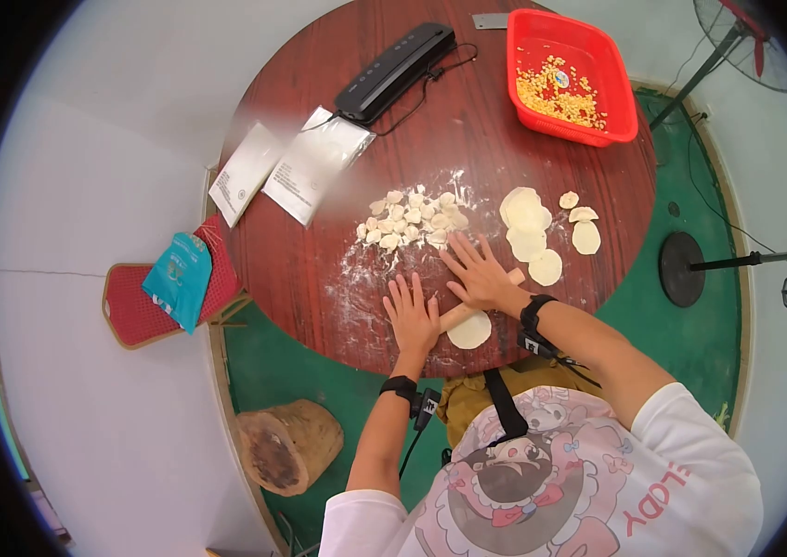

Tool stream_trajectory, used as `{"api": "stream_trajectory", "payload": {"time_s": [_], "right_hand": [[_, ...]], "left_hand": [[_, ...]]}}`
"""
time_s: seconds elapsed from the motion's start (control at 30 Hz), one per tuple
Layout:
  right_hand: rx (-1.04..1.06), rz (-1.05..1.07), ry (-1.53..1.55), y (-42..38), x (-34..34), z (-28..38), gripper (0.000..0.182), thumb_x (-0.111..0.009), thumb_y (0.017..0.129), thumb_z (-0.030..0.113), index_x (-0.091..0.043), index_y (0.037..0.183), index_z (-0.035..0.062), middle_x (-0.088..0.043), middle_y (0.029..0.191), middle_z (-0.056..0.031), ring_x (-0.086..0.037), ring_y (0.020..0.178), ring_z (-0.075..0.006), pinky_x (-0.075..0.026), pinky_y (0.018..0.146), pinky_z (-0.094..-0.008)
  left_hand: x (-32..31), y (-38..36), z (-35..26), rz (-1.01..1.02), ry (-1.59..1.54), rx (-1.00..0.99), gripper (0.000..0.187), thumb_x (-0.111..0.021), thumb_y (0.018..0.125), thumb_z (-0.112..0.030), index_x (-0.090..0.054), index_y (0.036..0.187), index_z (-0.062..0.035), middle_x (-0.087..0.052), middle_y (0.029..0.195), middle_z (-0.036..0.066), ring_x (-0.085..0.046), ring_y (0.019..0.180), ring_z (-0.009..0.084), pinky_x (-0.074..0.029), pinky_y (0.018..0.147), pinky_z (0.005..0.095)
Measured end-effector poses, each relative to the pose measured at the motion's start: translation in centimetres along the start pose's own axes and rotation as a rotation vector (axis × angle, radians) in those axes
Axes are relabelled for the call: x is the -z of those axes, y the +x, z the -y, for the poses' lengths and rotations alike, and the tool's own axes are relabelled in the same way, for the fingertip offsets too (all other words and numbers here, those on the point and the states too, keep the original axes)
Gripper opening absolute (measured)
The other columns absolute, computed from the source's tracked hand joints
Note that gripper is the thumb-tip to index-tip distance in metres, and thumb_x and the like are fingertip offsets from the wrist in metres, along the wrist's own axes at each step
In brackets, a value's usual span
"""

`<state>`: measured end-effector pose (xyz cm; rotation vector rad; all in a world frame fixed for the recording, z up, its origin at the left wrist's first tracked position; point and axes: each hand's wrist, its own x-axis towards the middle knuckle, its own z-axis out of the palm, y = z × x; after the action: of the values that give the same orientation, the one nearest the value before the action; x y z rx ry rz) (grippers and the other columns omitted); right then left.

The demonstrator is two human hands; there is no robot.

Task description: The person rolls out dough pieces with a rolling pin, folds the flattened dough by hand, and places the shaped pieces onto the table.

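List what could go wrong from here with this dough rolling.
The dough round might roll unevenly if the left hand and right hand press unequally on the rolling pin.

The overlapping wrappers could stick together.

The small dumplings, crowded just beyond the hands, may get squashed if a hand slides forward.

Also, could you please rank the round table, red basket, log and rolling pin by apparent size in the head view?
1. Round table
2. Red basket
3. Log
4. Rolling pin, partly covered
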<state>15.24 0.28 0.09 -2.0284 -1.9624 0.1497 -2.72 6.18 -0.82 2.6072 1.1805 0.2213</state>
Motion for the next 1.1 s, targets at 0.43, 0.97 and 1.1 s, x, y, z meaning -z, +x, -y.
{"api": "stream_trajectory", "payload": {"time_s": [0.43, 0.97, 1.1], "right_hand": [[-0.008, 0.061, 0.023, -6.9, 1.4, 2.1, 0.059, -0.047, 0.086, 0.037, -0.035, 0.134, 0.0049, -0.025, 0.141, -0.0224, -0.025, 0.13, -0.0376, -0.014, 0.105, -0.0552], [0.039, 0.028, 0.005, -3.0, 0.9, 0.7, 0.061, -0.048, 0.084, 0.035, -0.032, 0.137, 0.0077, -0.024, 0.142, -0.0228, -0.024, 0.131, -0.0365, -0.014, 0.105, -0.0543], [0.056, 0.013, -0.009, -2.2, 0.9, 0.5, 0.061, -0.049, 0.083, 0.032, -0.032, 0.136, 0.0075, -0.024, 0.142, -0.0222, -0.024, 0.131, -0.0355, -0.013, 0.106, -0.0543]], "left_hand": [[-0.2, -6.3, -2.7, 0.072, 0.081, -0.093, 0.056, -0.037, 0.092, -0.035, -0.03, 0.138, -0.0045, -0.025, 0.143, 0.021, -0.019, 0.133, 0.0392, -0.014, 0.105, 0.0551], [-0.1, -2.4, -1.4, 0.014, 0.119, -0.105, 0.053, -0.038, 0.091, -0.032, -0.031, 0.139, -0.0096, -0.026, 0.143, 0.019, -0.02, 0.133, 0.0381, -0.013, 0.105, 0.0543], [-0.1, -1.8, -1.1, 0.03, 0.112, -0.097, 0.054, -0.037, 0.091, -0.032, -0.03, 0.14, -0.0097, -0.025, 0.144, 0.02, -0.019, 0.134, 0.0383, -0.012, 0.106, 0.0546]]}}
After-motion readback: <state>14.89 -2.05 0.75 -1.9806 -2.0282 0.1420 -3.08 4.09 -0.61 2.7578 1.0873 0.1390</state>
